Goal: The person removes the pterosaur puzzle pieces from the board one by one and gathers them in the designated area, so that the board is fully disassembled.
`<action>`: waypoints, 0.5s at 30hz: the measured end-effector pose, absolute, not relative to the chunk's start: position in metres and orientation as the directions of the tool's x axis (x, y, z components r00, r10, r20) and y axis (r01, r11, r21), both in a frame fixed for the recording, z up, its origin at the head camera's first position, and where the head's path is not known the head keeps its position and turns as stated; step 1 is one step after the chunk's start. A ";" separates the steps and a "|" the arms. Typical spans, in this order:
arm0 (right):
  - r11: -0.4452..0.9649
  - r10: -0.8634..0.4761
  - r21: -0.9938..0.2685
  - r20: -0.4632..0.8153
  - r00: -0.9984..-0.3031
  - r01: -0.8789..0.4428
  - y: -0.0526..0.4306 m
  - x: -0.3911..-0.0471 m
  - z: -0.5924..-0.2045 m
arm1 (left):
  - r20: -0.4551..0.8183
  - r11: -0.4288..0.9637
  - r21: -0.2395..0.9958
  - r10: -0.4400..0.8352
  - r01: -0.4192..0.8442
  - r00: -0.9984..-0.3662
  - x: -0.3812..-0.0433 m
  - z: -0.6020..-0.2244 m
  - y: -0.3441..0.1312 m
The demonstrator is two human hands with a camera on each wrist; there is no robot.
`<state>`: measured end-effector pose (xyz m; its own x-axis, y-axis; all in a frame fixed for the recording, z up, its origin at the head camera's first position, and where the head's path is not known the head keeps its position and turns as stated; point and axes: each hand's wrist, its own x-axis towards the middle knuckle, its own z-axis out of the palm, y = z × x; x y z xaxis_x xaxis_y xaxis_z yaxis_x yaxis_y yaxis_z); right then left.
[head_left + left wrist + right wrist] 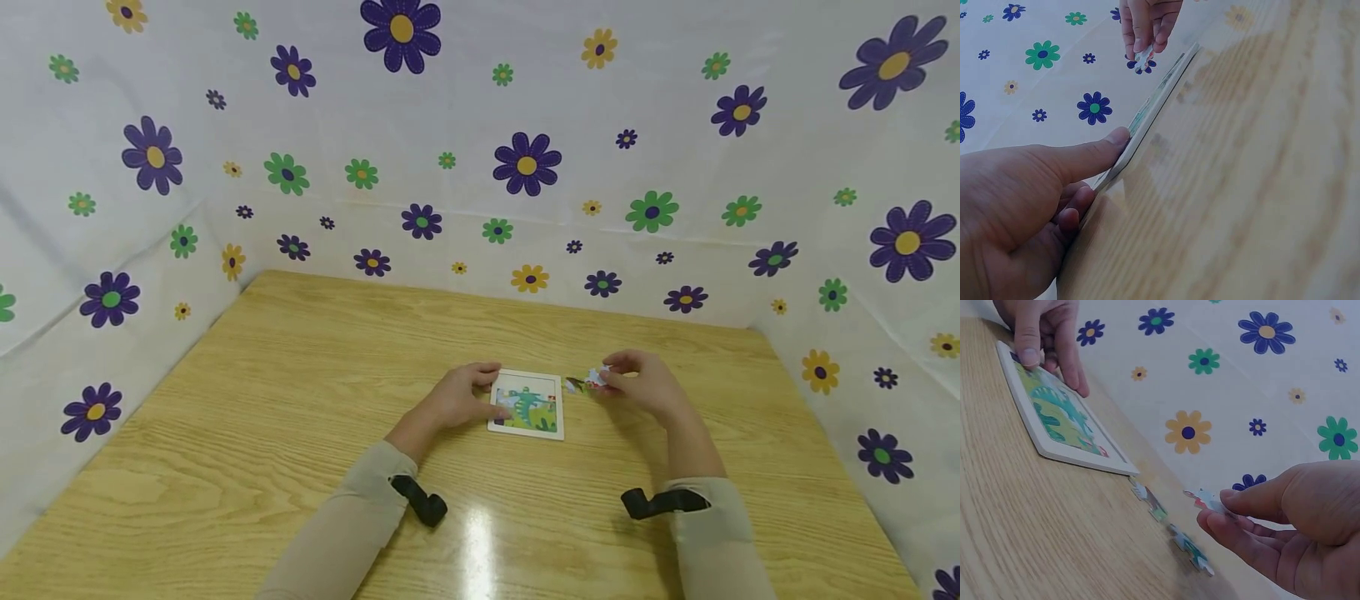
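A white-framed jigsaw board (526, 433) lies flat on the table, its picture of a green dinosaur partly assembled. A bare strip shows along its far side. My left hand (456, 400) grips the board's left edge, thumb (1100, 150) on top and fingers at the side. To the right of the board, my right hand (647, 385) pinches a small jigsaw piece (1205, 499) between thumb and fingers, above the table. Beneath it, by the board's corner, lie loose jigsaw pieces (1149, 498), one partly covered in the head view.
The wood-grain table (300, 375) is bounded at the back and sides by a white cloth (450, 108) printed with purple, green and yellow flowers. Black straps (420, 500) circle both wrists over light sleeves. Light glares off the table's near part.
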<state>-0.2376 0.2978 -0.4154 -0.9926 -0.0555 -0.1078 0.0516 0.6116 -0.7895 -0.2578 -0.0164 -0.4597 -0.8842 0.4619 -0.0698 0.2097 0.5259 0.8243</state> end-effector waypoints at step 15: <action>0.508 0.029 -0.838 -0.215 -0.976 0.199 0.334 -0.235 -0.422 | -0.047 0.510 0.825 0.487 0.241 -0.872 -0.258 -0.460 -0.017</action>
<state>-0.2355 0.3343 -0.4224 -0.9762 0.0288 -0.2149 0.1994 0.5078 -0.8381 -0.2583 -0.0170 -0.4598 -0.8720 0.4873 -0.0466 0.2411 0.5103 0.8255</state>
